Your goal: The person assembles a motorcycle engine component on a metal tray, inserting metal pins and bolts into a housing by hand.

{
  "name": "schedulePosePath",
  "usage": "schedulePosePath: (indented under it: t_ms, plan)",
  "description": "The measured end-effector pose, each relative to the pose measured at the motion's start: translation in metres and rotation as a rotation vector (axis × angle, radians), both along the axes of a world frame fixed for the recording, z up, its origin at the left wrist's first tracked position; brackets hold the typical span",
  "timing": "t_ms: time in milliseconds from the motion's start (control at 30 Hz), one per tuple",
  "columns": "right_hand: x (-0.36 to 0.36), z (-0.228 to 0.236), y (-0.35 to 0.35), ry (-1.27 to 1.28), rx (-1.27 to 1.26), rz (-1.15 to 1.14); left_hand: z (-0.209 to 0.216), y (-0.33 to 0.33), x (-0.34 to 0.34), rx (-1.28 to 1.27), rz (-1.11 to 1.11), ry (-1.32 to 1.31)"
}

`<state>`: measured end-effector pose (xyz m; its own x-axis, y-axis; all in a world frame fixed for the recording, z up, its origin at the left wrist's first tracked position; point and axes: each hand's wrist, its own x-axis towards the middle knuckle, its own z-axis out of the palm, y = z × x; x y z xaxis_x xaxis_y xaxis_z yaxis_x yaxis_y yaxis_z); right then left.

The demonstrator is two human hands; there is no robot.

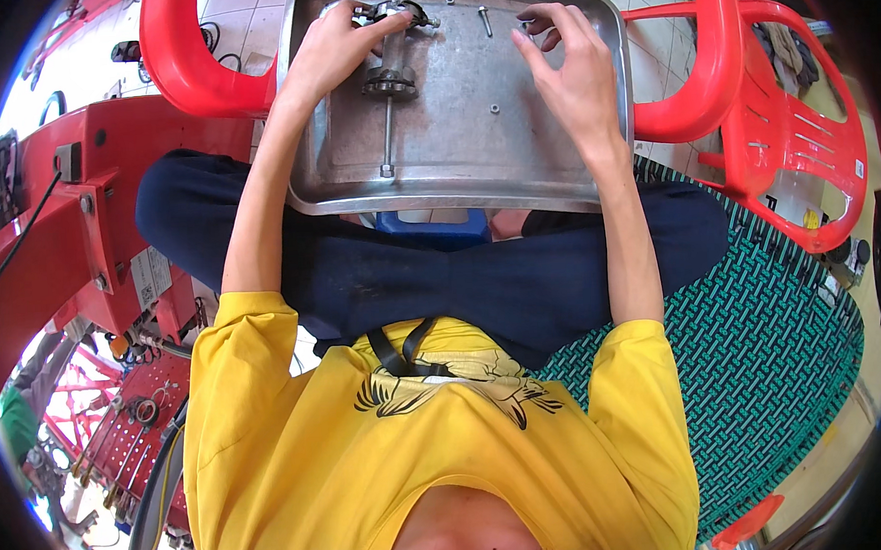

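A shallow metal tray (447,188) lies in front of me, over my crossed legs. In its left half is a metal cylinder assembly (388,63) with dark round flanges and a long thin rod that ends in a nut (387,170). My left hand (344,45) grips the assembly's far flange, thumb across its top. Over the tray's right side, my right hand (574,73) has thumb and fingertips brought together; a tiny bit between them is too small to name. A bolt (485,21) and two loose nuts, a far one (450,0) and a nearer one (495,108), lie on the tray.
Red plastic chair parts (694,116) flank the tray, and another red chair (803,131) stands at right. A red metal machine frame (83,202) is close on my left. Below the tray shows a blue object (434,228). A green woven seat (720,361) spreads at right.
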<state>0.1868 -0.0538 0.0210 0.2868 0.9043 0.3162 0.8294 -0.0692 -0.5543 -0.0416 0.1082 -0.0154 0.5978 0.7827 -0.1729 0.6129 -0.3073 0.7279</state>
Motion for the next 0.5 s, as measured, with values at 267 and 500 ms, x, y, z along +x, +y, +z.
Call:
schedulePosePath:
  t_ms: [267, 500]
  plan:
    - [0.001, 0.002, -0.002, 0.003, -0.025, -0.002, -0.003, 0.005, -0.007, -0.396, -0.001, -0.302]
    - [-0.004, 0.004, 0.000, 0.102, -0.022, 0.034, 0.014, -0.001, -0.005, -0.379, 0.009, -0.296]
